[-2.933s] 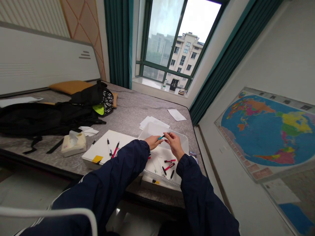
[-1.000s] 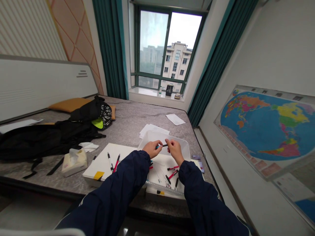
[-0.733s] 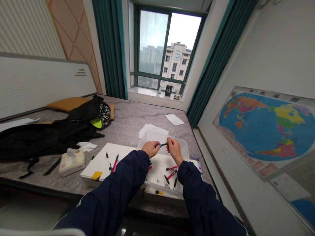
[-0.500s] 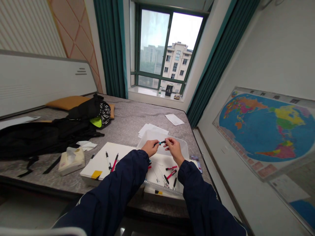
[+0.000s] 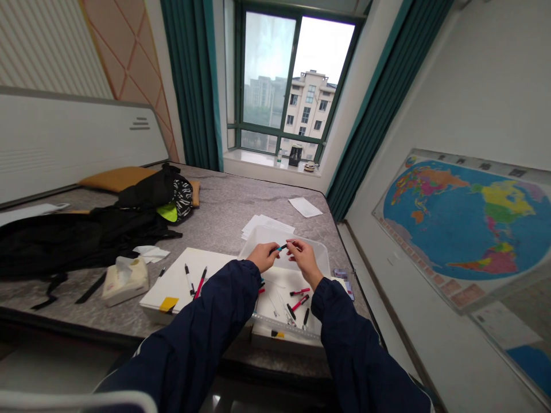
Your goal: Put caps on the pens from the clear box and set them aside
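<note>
head view: left hand [image 5: 263, 257] has thumb and fingers closed around one end of a pen [image 5: 283, 247], black with a blue band. right hand [image 5: 302, 256] pinches the other end between its fingertips. pen is held in the air above the clear bin [image 5: 322, 256], aslant, its right-hand end higher and farther off.

in the bin, below the hands: a red piece [image 5: 299, 292], a red-and-black piece [image 5: 301, 302] and a black piece [image 5: 306, 316], lying loose near one another, with thin parts beside them, too small to identify.

left of the bin: white box [image 5: 172, 281], yellow tab on its near edge; on top, a white pen [image 5: 189, 279] and a red pen [image 5: 200, 282], apart. farther left, tissue box [image 5: 124, 284] on the bed [image 5: 228, 201]. loose papers [image 5: 269, 222] lie just beyond the bin.
</note>
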Tool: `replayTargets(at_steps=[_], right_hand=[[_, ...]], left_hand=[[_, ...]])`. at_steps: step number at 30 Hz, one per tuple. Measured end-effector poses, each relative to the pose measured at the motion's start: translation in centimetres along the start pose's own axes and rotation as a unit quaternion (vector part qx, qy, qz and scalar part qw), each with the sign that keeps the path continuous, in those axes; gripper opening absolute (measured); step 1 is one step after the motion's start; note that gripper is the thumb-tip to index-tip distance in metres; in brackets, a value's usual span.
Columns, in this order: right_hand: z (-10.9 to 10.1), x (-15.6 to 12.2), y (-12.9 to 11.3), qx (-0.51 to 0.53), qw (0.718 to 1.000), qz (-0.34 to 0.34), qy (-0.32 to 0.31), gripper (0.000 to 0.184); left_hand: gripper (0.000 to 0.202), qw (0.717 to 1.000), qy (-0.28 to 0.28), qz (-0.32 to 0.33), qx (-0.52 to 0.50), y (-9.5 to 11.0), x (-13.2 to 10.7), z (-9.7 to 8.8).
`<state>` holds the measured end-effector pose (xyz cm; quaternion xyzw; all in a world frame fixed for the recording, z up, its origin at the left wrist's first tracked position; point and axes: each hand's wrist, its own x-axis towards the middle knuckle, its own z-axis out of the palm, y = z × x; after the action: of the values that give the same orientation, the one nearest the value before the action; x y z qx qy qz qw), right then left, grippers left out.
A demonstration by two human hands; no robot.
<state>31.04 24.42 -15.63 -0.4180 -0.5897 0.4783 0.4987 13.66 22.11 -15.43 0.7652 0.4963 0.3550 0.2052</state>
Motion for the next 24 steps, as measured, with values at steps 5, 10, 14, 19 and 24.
replayTargets(at_steps=[5, 10, 14, 19, 24], right_hand=[[0.0, 0.1, 0.2, -0.025, 0.999, 0.009, 0.027, 0.04], [0.1, 0.0, 0.1, -0.006, 0.999, 0.019, 0.03, 0.043], [0.0, 0.0, 0.1, 0.021, 1.0, 0.013, -0.005, 0.047], [-0.2, 0.2, 0.6, -0.028, 0.999, 0.0, 0.042, 0.04], [0.0, 0.1, 0.2, -0.013, 0.999, 0.011, 0.034, 0.041]], left_hand=[[0.023, 1.0, -0.006, 0.01, -0.001, -0.2, 0.0, 0.1], [0.022, 1.0, -0.011, 0.017, -0.008, -0.4, 0.0, 0.2], [0.022, 1.0, -0.018, 0.011, -0.018, -0.7, 0.1, 0.4], [0.02, 0.999, -0.017, 0.016, -0.042, -1.0, 0.1, 0.6], [0.022, 0.998, -0.022, -0.01, -0.064, -1.4, 0.2, 0.8]])
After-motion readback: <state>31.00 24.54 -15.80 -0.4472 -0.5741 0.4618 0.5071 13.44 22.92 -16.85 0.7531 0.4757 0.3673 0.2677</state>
